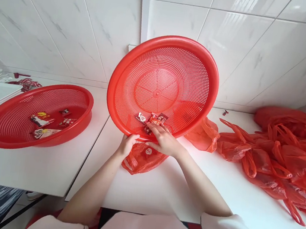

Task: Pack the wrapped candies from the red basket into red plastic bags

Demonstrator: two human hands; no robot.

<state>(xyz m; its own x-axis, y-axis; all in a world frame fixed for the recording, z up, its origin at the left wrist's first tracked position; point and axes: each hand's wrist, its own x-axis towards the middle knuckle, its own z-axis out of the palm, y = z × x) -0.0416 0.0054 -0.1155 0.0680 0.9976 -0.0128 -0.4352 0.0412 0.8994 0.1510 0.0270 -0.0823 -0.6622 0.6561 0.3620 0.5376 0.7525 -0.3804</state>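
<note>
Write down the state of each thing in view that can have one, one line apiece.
Held basket: tilted, open side facing the camera
Packets in held basket: gathered at its lower side
Left hand: gripping held basket's edge
Right hand: touching those packets
Other basket: on the table, with packets inside
Bag below held basket: partly hidden, crumpled
Bags at right: heaped, handles sticking out

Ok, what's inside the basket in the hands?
Small wrapped packets lie near the lower rim of the basket; the right hand partly covers them, so any beneath can't be seen.
</note>
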